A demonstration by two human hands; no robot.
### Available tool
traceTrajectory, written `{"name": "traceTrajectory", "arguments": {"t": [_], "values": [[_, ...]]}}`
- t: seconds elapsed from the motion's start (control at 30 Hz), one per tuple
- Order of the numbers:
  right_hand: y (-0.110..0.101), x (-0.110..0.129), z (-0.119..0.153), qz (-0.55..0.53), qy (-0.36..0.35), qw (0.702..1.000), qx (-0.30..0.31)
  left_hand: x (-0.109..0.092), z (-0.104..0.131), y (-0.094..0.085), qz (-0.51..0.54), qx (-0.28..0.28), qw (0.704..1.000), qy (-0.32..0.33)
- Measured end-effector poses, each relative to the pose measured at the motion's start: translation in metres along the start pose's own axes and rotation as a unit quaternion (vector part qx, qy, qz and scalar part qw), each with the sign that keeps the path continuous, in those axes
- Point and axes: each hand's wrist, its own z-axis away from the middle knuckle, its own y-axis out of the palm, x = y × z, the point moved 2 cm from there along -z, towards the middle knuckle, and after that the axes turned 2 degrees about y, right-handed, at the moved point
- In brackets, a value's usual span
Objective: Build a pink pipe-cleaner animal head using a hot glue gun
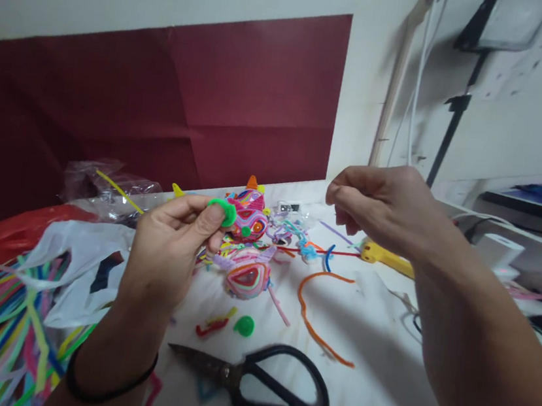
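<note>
Between thumb and fingers, my left hand (178, 238) pinches a green fuzzy coil (222, 212). My right hand (374, 202) is raised on the right, its fingers curled together; whether they hold anything is hidden. Behind the left hand lies a colourful decorated piece (249, 217) with an orange tip. A pink and purple piece (248, 276) with a red centre sits nearer. Another green coil (244, 325) rests on the white table, beside short red and yellow bits (214, 325). An orange pipe cleaner (305, 306) lies curved below the right hand.
Black-handled scissors (278, 388) lie at the front, blades pointing left. Many coloured pipe cleaners (14, 323) and a white plastic bag (76, 258) fill the left. A yellow tool (387, 258) lies under the right forearm. A white box-shaped device (498, 251) stands further right.
</note>
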Motion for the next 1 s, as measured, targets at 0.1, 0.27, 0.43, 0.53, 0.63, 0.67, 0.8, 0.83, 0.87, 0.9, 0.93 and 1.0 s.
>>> {"name": "traceTrajectory", "arguments": {"t": [0.1,0.27,0.43,0.53,0.63,0.67,0.8,0.83,0.87,0.9,0.93,1.0], "values": [[-0.006,-0.005,-0.002,-0.031,-0.007,0.999,-0.027,0.002,-0.001,0.001,-0.004,-0.004,1.000,-0.012],[-0.015,-0.013,-0.005,-0.074,-0.020,0.993,-0.094,0.005,0.000,0.004,-0.018,-0.011,0.999,-0.033],[-0.024,-0.012,-0.006,-0.134,0.010,0.983,-0.122,0.011,0.001,0.005,-0.029,-0.011,0.998,-0.053],[-0.026,-0.013,-0.007,-0.144,0.015,0.980,-0.133,0.012,0.002,0.005,-0.031,-0.009,0.997,-0.063],[-0.022,-0.021,-0.010,-0.111,0.029,0.987,-0.110,0.011,0.002,0.007,-0.034,-0.008,0.997,-0.068],[-0.018,-0.025,-0.012,-0.094,0.034,0.991,-0.093,0.010,0.003,0.008,-0.035,-0.010,0.997,-0.067],[-0.003,-0.041,-0.020,0.014,0.033,0.998,-0.055,0.013,0.004,0.009,-0.036,-0.009,0.997,-0.068],[0.000,-0.043,-0.022,0.043,0.034,0.997,-0.056,0.014,0.004,0.009,-0.035,-0.007,0.997,-0.067],[0.003,-0.046,-0.024,0.063,0.037,0.996,-0.056,0.015,0.004,0.008,-0.035,-0.004,0.997,-0.066],[0.006,-0.047,-0.025,0.073,0.041,0.995,-0.054,0.015,0.005,0.008,-0.034,-0.003,0.997,-0.064],[0.009,-0.048,-0.026,0.071,0.042,0.995,-0.050,0.016,0.005,0.008,-0.034,-0.001,0.997,-0.063],[0.014,-0.047,-0.026,0.054,0.034,0.997,-0.032,0.016,0.006,0.008,-0.035,0.001,0.997,-0.064]]}}
